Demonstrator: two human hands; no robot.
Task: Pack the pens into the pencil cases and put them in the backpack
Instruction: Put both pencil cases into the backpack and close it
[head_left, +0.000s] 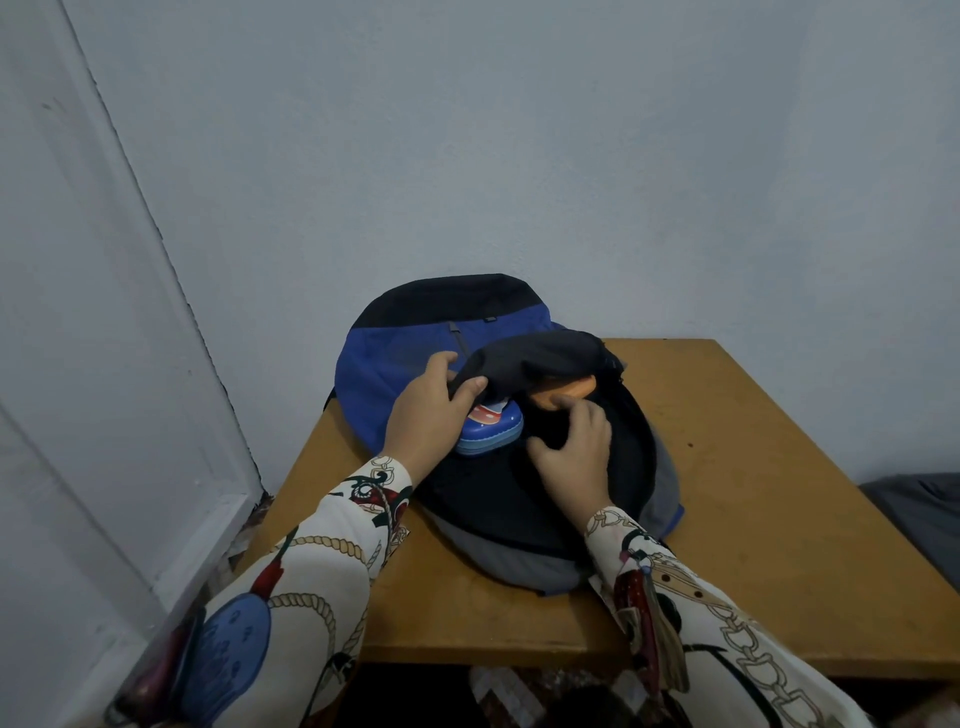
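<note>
blue hard pencil case sits in the blue-and-black fabric backpack; left hand grips its black flap, right hand pushes an orange case with loose fingers.

— Where's the backpack?
— On the table, at its far left corner, overhanging the left edge.
— And the pencil cases?
— Two in its opening: one left, the other right and farther back under the flap.
</note>
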